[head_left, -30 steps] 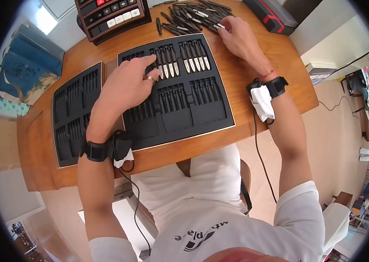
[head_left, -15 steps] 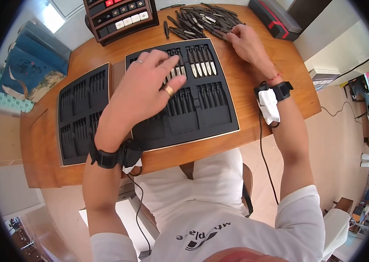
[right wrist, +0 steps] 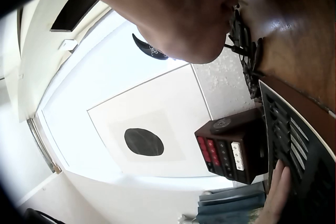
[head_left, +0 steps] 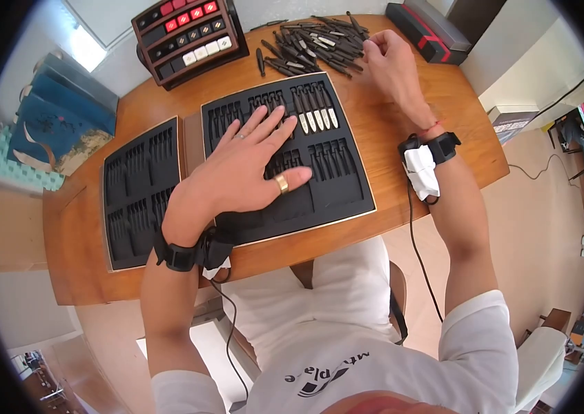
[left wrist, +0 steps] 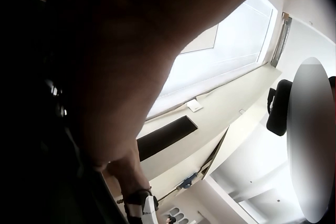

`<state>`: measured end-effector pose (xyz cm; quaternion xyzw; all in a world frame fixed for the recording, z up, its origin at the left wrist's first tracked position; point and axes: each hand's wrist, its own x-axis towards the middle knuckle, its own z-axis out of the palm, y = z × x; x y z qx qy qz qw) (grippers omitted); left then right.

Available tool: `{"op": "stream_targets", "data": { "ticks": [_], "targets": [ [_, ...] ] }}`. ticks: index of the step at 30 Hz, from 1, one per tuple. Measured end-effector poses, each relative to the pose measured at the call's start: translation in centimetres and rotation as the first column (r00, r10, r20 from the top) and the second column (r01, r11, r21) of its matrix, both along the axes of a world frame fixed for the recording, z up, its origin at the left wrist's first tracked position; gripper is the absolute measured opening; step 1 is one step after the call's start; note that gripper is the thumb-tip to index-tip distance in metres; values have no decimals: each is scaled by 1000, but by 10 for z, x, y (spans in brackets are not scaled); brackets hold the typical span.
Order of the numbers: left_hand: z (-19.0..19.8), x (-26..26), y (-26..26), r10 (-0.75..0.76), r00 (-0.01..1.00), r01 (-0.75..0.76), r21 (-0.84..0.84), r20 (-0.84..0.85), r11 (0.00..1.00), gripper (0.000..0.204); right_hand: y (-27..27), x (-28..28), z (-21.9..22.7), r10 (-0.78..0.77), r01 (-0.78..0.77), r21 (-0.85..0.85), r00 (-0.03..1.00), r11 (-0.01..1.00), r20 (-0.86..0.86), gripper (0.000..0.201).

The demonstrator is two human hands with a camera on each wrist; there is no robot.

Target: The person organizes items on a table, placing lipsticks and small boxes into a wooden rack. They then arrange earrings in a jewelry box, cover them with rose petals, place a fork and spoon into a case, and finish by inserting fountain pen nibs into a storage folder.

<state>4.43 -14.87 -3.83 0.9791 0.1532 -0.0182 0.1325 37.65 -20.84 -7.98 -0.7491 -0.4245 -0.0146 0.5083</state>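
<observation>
My left hand (head_left: 244,169) lies palm down with fingers spread over the right-hand black tray (head_left: 285,207), covering some of its slots. Just beyond the fingertips, to the right, a row of slim dark sticks with pointed white ends (head_left: 316,121) fills one compartment. My right hand (head_left: 395,69) is at the right edge of a heap of similar dark sticks (head_left: 313,45), its fingers curled and thumb close to the index finger. In the right wrist view a thin black stick (right wrist: 238,50) shows beside the curled fingers; whether they pinch it I cannot tell.
A second slotted black tray (head_left: 137,238) adjoins on the left. Behind stands a brown tiered rack (head_left: 185,41) of red, black and white keycap-like blocks. A dark box with a red band (head_left: 430,41) is at the back right, a blue bag (head_left: 67,103) at the left.
My left hand has moved right and nearer me, from bent fingers at the slots to spread fingers over the tray. My right hand stays by the heap, shifted slightly right.
</observation>
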Motion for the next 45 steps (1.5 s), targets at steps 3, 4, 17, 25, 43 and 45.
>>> {"op": "stream_targets", "data": {
  "ticks": [3, 4, 17, 25, 43, 45],
  "targets": [
    [16, 8, -1, -23, 996, 21, -18, -88, 1000, 97, 2, -2, -1, 25, -21, 93, 999, 995, -39, 24],
    [24, 11, -1, 9, 995, -17, -75, -101, 997, 98, 3, -2, -1, 34, -27, 124, 998, 992, -54, 24],
    [7, 65, -8, -67, 994, 67, -8, -83, 998, 101, 2, -14, 0, 111, -94, 157, 988, 983, -104, 22],
    [11, 67, -11, -38, 998, 38, -4, -55, 999, 96, 1, -22, 9, 281, -237, 216, 939, 947, -198, 20],
    [45, 42, 24, 528, 690, -4, -726, 495, 687, 28, -23, -85, 39, 783, -802, 341, 233, 490, -576, 23],
    [52, 31, 27, 561, 732, -180, -685, 386, 706, 26, -22, -89, 38, 724, -739, 292, 362, 607, -587, 23]
  ]
}}
